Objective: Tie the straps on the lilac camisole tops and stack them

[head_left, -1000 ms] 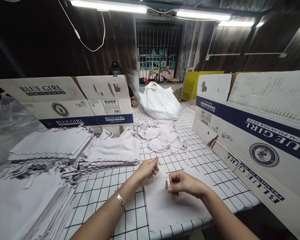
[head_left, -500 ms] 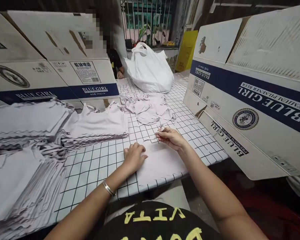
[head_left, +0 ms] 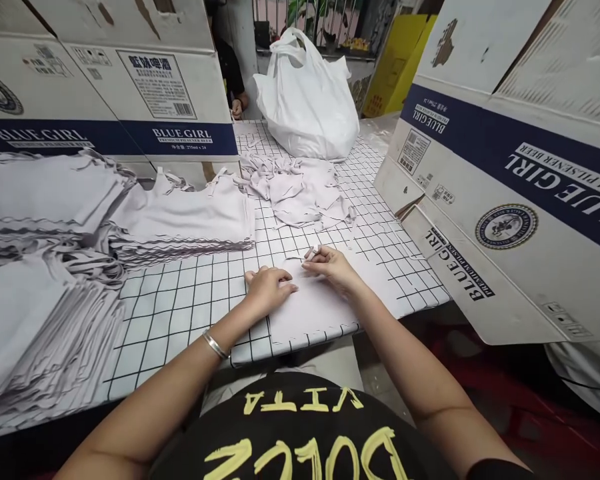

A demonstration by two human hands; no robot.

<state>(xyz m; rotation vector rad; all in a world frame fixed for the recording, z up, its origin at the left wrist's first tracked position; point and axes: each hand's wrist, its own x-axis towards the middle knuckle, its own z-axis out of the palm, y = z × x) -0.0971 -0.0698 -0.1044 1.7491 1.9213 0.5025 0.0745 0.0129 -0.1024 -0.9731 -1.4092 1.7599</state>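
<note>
A pale fabric piece [head_left: 315, 307] with a zigzag-cut edge lies flat at the near edge of the grid-patterned table [head_left: 190, 313]. My left hand [head_left: 267, 290] rests on its left side, fingers curled down and pressing the cloth. My right hand [head_left: 327, 265] is at the piece's far edge, fingertips pinched on a thin white strap [head_left: 310, 253] that lies there. A bracelet sits on my left wrist.
Stacks of the same fabric pieces [head_left: 180, 220] fill the left of the table, with a loose heap [head_left: 300, 187] and a white plastic bag [head_left: 307, 100] behind. Beer cartons [head_left: 130, 80] stand at left; a large carton [head_left: 520, 173] at right. Another person's hand [head_left: 237, 109] shows far back.
The camera has tilted down and my shirt shows now. My hands went from holding the strap above the cloth to lying on it: left pressing flat, right pinching at the far edge.
</note>
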